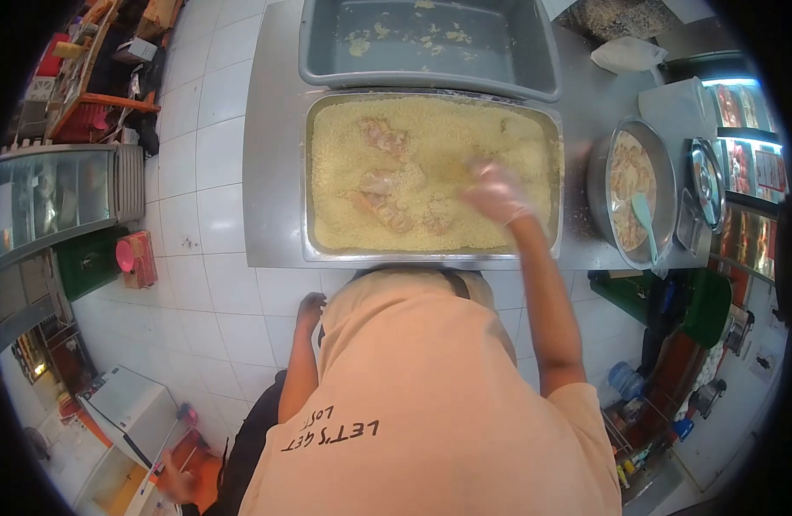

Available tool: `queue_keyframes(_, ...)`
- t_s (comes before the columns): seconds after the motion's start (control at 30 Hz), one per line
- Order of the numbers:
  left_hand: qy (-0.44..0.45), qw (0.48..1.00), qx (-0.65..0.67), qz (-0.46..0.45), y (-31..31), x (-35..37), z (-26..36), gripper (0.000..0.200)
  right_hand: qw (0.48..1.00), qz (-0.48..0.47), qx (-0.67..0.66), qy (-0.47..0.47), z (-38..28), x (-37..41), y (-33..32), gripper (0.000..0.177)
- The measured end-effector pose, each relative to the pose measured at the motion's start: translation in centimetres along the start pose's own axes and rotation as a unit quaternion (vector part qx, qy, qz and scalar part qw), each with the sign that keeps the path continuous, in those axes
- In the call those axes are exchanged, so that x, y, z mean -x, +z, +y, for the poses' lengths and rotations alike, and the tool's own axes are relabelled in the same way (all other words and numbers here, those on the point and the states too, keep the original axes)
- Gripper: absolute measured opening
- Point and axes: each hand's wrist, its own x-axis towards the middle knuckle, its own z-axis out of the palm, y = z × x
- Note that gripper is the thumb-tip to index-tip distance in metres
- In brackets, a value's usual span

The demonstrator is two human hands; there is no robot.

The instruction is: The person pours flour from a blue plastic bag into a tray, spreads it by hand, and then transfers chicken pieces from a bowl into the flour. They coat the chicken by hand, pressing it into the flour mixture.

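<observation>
My right hand, in a clear plastic glove, is over the right half of a metal tray filled with pale yellow breading crumbs. Motion smears its fingers, so their closing cannot be made out. Raw chicken pieces lie partly coated in the crumbs: one piece at the upper left, others below it. My left hand hangs beside my body, away from the tray, its fingers loosely bent with nothing seen in them.
Behind the tray stands a grey plastic tub with crumb scraps. To the right, a metal bowl holds chicken in batter and a turquoise spatula. A white container is beyond. Another person's hand shows at lower left.
</observation>
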Motion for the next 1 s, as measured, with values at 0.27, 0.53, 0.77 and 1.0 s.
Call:
queue_keyframes(0.27,0.005,0.999,0.038,0.002,-0.1,0.4,1.2,0.023,0.988,-0.059,-0.123,-0.074,3.0,-1.9,6.3,0.071)
queue_keyframes(0.53,-0.021,1.000,-0.006,-0.003,0.0,-0.6,-1.8,0.023,0.896,0.054,-0.440,-0.042,3.1,1.0,2.6,0.072)
queue_keyframes(0.77,-0.028,1.000,0.010,-0.004,0.1,-0.1,-0.9,0.021,0.995,0.041,-0.048,0.072,3.4,1.0,7.4,0.092)
queue_keyframes(1.0,-0.014,1.000,0.023,-0.011,-0.2,0.8,1.9,0.023,0.903,0.212,-0.357,-0.111,6.2,-2.2,10.8,0.075)
